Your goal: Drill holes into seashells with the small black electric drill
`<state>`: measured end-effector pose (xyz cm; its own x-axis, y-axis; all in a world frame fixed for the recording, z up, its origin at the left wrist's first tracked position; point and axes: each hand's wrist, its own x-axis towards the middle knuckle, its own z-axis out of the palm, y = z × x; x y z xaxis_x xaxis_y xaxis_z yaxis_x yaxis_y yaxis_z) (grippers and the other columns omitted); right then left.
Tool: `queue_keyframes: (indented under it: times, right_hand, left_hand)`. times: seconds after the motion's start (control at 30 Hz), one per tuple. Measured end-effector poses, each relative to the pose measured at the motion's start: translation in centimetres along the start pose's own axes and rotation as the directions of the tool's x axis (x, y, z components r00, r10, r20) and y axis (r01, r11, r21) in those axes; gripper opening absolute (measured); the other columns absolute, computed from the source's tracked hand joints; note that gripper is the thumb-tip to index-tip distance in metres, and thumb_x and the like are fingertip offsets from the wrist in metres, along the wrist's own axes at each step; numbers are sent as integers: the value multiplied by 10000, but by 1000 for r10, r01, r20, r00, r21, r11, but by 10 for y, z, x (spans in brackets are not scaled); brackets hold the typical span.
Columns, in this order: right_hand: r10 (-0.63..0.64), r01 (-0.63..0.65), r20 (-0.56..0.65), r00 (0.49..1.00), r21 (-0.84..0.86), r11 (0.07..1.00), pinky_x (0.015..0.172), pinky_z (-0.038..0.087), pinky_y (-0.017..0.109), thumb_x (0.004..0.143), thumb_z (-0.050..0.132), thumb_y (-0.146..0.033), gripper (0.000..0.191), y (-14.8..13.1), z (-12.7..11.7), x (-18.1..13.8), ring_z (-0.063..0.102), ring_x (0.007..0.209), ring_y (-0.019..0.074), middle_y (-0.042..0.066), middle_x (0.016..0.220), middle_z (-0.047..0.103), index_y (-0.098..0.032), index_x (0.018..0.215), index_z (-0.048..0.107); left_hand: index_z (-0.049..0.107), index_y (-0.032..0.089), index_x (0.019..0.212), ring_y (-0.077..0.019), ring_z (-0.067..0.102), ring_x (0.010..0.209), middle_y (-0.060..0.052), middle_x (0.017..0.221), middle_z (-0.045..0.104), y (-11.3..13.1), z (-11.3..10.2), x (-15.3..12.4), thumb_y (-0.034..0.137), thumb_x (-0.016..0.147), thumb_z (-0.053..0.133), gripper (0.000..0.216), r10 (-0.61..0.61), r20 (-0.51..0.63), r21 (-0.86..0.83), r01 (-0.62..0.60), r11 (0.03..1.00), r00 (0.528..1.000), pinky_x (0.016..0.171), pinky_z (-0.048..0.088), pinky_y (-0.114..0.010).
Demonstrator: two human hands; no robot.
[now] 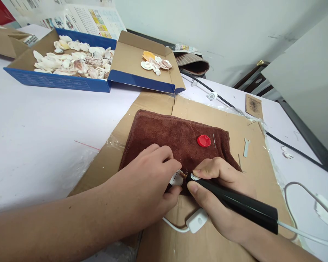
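My left hand [161, 174] pinches a small white seashell [176, 178] that has dark dots on its face. In my right hand [215, 182] is a black pen-shaped rotary tool [240, 202] with a white cable at its rear end. Its brass-coloured tip [183, 175] points left and meets the shell's right edge; whether it touches cannot be told. Both hands are over the front part of a folded brown cloth [164, 131]. A red bottle cap [203, 141] and a thin metal bit [214, 140] lie on the cloth.
Flattened cardboard [164, 240] lies under the cloth. Behind it, a blue box [68, 83] holds many shells, and its lid [131, 49] several more. A white inline switch [197, 220] is near my right wrist. A small wrench [246, 147] lies right, beyond it a black cable [292, 147].
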<state>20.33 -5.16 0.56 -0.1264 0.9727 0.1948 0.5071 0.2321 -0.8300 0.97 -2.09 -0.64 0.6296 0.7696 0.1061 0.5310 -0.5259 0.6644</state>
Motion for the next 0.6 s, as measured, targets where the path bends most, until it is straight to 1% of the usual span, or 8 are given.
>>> queue_keyframes:
  times: [0.23, 0.6]
  right_hand:
    - [-7, 7, 18, 1000, 3, 1000, 486, 467, 272, 836, 666, -144, 268, 2, -1, -1, 563, 556, 146, -42, 645, 589, -264, 728, 452]
    - [-7, 7, 23, 1000, -3, 1000, 480, 461, 275, 841, 656, -146, 262, 2, -2, -2, 548, 549, 146, -41, 634, 574, -264, 729, 450]
  left_hand:
    - [759, 143, 957, -259, 579, 953, -75, 980, 641, 0, 0, -2, 125, 907, 618, 150, 8, -6, -7, -8, 1000, 1000, 867, 539, -445]
    - [753, 149, 970, -262, 576, 953, -76, 988, 640, -1, 1, 0, 130, 908, 615, 153, -1, 4, -11, 1, 1000, 1000, 859, 545, -454]
